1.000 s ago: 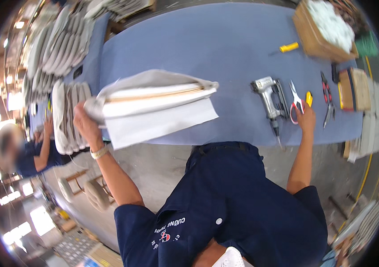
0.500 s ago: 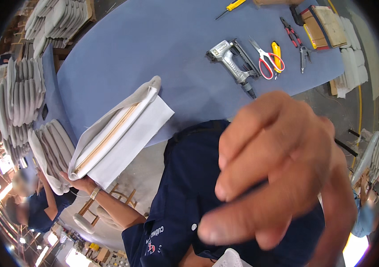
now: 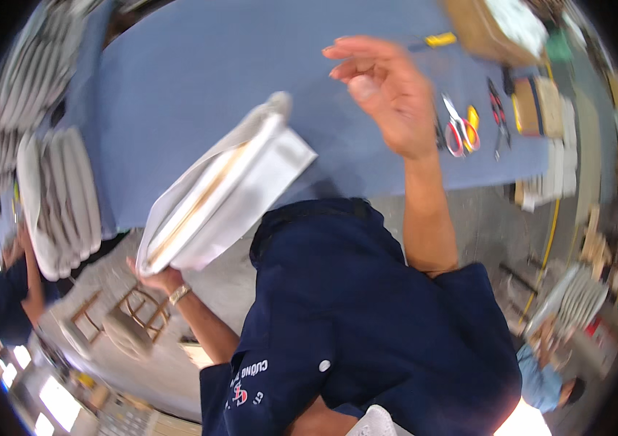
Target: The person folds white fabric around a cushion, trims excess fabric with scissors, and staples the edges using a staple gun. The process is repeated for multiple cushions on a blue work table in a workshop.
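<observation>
My left hand (image 3: pixel 158 277) grips the lower end of a grey-white upholstered pad (image 3: pixel 200 196), its fingers partly behind the cloth. Tilted at the table's front edge, the pad shows a light wooden strip along its open side. A white cloth flap hangs from its right side. Over the table, my right hand (image 3: pixel 392 91) is raised with fingers bent and apart, holding nothing. To its right lie red-and-white scissors (image 3: pixel 460 134) and a yellow cutter (image 3: pixel 473 120). My right hand and forearm hide most of the staple gun.
Beyond the scissors are red-handled pliers (image 3: pixel 496 105) and a cardboard box (image 3: pixel 538 105) on the blue table (image 3: pixel 200 51). A yellow-handled screwdriver (image 3: pixel 440 39) lies farther back. Stacked grey pads (image 3: pixel 62 196) stand at the left, near another person (image 3: pixel 15 298). Stools (image 3: pixel 135 320) stand on the floor.
My right hand has moved from close before the camera, out over the table near the tools. The left hand still holds the pad, and the whole view has shifted.
</observation>
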The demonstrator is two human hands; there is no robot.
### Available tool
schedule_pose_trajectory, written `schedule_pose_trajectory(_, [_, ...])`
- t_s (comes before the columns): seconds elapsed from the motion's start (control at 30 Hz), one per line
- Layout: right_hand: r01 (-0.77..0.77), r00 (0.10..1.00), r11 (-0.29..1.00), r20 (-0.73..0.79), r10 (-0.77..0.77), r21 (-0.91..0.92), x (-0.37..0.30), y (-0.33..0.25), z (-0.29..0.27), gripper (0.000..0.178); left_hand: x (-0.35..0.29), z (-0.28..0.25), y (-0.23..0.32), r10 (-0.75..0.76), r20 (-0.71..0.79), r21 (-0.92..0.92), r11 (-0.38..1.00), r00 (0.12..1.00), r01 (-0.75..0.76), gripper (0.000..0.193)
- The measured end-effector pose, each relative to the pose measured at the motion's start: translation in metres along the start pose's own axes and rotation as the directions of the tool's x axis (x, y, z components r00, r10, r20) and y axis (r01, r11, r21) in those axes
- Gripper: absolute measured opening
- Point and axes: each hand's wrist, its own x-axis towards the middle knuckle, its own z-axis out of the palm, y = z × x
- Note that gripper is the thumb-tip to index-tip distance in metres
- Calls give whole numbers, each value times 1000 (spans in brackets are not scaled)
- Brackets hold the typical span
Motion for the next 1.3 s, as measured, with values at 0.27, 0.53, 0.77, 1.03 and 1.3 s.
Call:
schedule_pose_trajectory(0.27, [219, 838, 801, 528, 137, -556, 9, 39, 108, 76, 3, 136, 72, 425, 545, 137, 805, 723, -577, 57])
schedule_pose_trajectory(0.53, [179, 906, 795, 411, 96, -579, 44, -24, 166, 36, -20, 301, 96, 369, 682, -69, 892, 631, -447, 54])
schedule_pose_trajectory(0.77, [115, 989, 910, 135, -65, -399, 47, 24, 134, 36, -76, 316, -21, 288, 839, -254, 958, 462, -137, 66])
schedule_pose_trajectory(1.03, [-199, 965, 976, -190, 180, -84, 30, -3, 131, 41, -128, 324, 39, 213, 841, 59, 877, 496, -477, 65])
schedule_pose_trajectory(1.3, [-480, 833, 866, -235, 501, 141, -89, 12, 46, 38, -158, 339, 46, -487, 873, 281, 509, -4, -814, 66])
